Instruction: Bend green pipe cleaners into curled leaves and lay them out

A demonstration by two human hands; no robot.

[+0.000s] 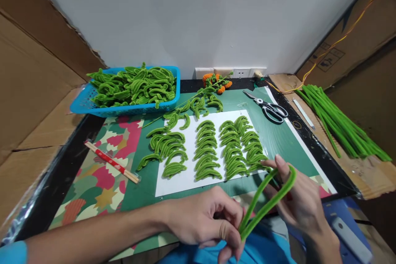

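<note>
A long green pipe cleaner (pixel 261 210) is bent into a narrow loop between my two hands. My left hand (pixel 210 218) is closed, pinching it where the two strands meet. My right hand (pixel 298 202) holds the rounded end, thumb and fingers curled around it; part of this grip is hidden. Behind them, curved green pipe-cleaner leaves (pixel 206 148) lie in columns on a white sheet of paper (pixel 189 185). More loose leaves (pixel 198 105) lie beyond the paper, beside a green stem with orange pipe-cleaner flowers (pixel 224 86).
A blue basket (pixel 123 110) heaped with green leaves stands at the back left. Paper-wrapped chopsticks (pixel 111 161) lie at left. Scissors (pixel 267 107), a white pen-like stick (pixel 303 113) and a bundle of straight green pipe cleaners (pixel 343 123) lie at right. A wall socket (pixel 241 73) is behind.
</note>
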